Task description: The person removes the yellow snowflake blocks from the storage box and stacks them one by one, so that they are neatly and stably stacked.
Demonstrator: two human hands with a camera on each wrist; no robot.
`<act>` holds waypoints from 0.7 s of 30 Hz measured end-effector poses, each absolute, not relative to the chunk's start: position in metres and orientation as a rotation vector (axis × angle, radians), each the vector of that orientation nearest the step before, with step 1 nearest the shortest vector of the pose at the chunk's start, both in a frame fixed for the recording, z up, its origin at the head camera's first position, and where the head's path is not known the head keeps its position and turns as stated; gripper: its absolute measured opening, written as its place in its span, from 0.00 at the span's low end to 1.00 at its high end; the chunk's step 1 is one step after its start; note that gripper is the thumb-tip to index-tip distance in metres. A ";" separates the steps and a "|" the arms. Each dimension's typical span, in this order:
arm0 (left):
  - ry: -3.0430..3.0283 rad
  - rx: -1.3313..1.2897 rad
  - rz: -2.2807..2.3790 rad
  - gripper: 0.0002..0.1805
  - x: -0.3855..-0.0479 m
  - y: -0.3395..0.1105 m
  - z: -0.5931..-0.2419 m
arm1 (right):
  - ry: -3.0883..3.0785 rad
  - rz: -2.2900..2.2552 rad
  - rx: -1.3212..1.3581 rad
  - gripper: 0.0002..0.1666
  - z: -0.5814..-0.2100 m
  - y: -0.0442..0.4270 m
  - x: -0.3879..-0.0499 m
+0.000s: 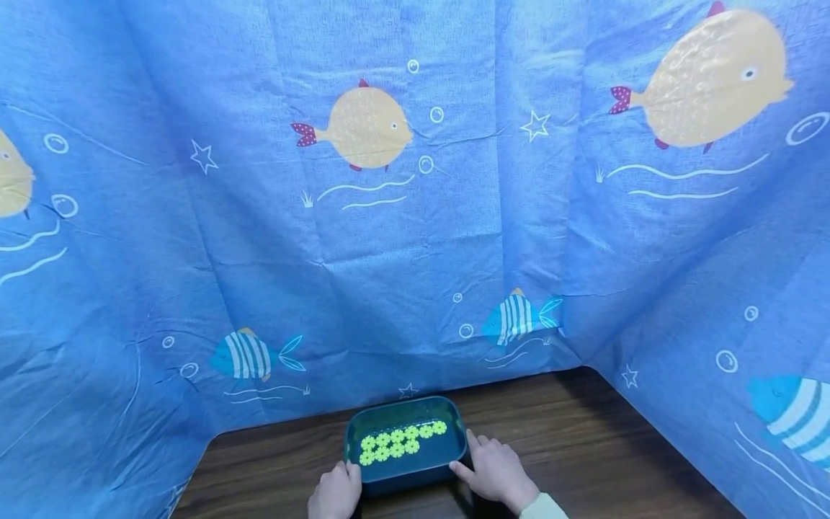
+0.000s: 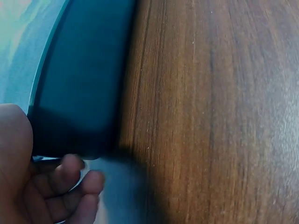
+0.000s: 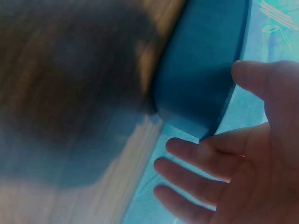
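Observation:
A dark blue-green rectangular tray (image 1: 411,472) is between the two hands in the head view, with several yellow-green flower-shaped pieces (image 1: 397,436) lying in it in two rows. My left hand (image 1: 335,491) grips the tray's near left corner. In the left wrist view, the thumb of that hand (image 2: 42,182) is against the rim of the tray (image 2: 79,79) and the other fingers are bent by its end. With thumb and index finger, my right hand (image 1: 496,468) pinches the near right corner; its other fingers (image 3: 191,179) are spread beside the tray (image 3: 201,70) in the right wrist view.
Under the tray is a dark brown wooden table (image 1: 558,432). Blue cloth (image 1: 415,238) printed with fish, stars and bubbles hangs behind the table and along its left and right sides. The tray's far edge is close to the back cloth.

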State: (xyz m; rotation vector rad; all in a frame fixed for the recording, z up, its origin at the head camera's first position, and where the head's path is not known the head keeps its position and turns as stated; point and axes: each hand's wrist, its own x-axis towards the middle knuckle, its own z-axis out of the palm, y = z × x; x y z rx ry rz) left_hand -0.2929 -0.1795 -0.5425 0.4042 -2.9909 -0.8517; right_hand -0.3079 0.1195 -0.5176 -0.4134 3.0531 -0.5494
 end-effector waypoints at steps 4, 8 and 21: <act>-2.987 0.444 -0.820 0.23 -0.293 -0.179 -0.542 | 3.232 -0.566 -0.434 0.49 -0.514 0.112 -0.310; -2.988 0.469 -0.824 0.21 -0.293 -0.180 -0.541 | 3.384 -0.650 -0.575 0.38 -0.505 0.096 -0.318; -2.972 0.490 -0.851 0.20 -0.292 -0.180 -0.537 | 2.968 -1.055 -0.566 0.09 -0.505 0.045 -0.367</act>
